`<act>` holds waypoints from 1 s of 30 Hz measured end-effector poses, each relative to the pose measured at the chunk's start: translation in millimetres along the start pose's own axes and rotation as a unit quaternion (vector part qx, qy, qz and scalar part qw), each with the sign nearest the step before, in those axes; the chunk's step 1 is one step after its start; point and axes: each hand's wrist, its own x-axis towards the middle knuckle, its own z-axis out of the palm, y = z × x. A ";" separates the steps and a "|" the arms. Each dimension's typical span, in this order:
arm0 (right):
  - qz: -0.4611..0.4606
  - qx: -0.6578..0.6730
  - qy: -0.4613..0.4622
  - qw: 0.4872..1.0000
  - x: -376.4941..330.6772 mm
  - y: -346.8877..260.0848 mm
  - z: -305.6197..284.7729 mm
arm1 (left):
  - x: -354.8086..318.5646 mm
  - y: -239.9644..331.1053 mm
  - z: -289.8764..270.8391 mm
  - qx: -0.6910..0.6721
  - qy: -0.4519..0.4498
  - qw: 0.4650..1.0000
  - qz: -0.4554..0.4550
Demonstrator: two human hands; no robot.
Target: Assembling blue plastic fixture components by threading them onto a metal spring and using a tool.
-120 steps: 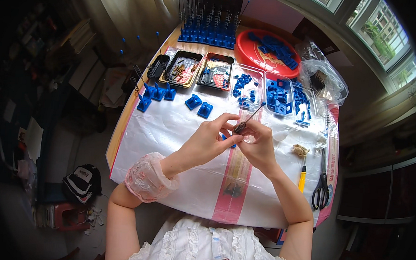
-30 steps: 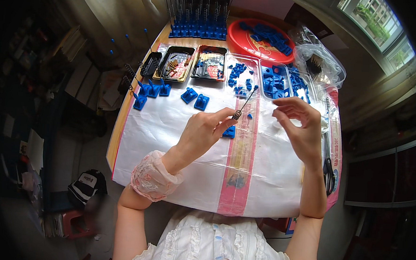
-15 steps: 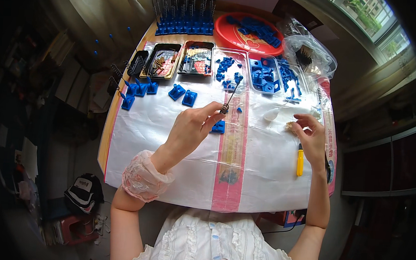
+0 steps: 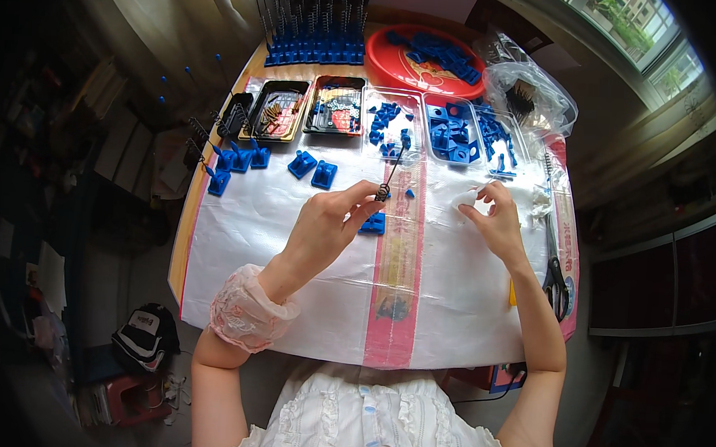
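Note:
My left hand [image 4: 326,222] pinches a black coil spring [image 4: 382,193] between thumb and fingers. A thin dark rod runs up from it, tipped by a small blue plastic piece [image 4: 406,137]. Just under these fingers lies a blue plastic base [image 4: 372,223], partly hidden by the hand. My right hand [image 4: 499,225] has its thumb and fingertips curled about a small whitish, translucent piece [image 4: 464,199] on the right of the table; its exact kind is unclear. A tiny blue part [image 4: 410,193] sits between the hands.
Trays of blue parts [image 4: 453,131] and small metal pieces [image 4: 276,114] line the back. Blue bases [image 4: 302,165] stand left, with finished spring rods [image 4: 314,47] behind. A red plate [image 4: 381,59] holds more parts. Black scissors [image 4: 558,289] and a yellow handle [image 4: 512,294] lie right.
My right hand has moved left from beside a tan crumpled bit to the whitish piece. Its forearm now covers most of the yellow-handled tool, and the scissors show. The left hand keeps its pinch.

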 end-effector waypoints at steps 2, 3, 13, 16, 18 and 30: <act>0.008 0.038 0.004 0.999 -1.3 -8.3 -5.1 | 0.0 -1.5 0.4 -0.002 0.008 1.000 0.014; 0.009 0.078 0.011 0.997 -3.7 -11.8 -8.6 | -0.6 -1.5 -0.1 -0.004 0.013 1.000 0.018; 0.030 0.363 -0.014 0.931 -56.7 -1.1 -63.2 | 0.5 -5.2 0.1 0.005 0.011 0.999 0.032; 0.015 0.481 -0.018 0.876 -62.2 10.0 -48.5 | -0.6 -7.1 0.5 0.009 0.018 0.999 0.039; 0.034 0.608 -0.037 0.792 -63.6 6.9 -42.5 | -0.3 -7.9 -0.1 0.012 0.017 0.999 0.041; 0.142 0.621 -0.073 0.767 -66.5 -2.6 -24.2 | -0.7 -5.8 0.6 0.023 0.014 0.999 0.037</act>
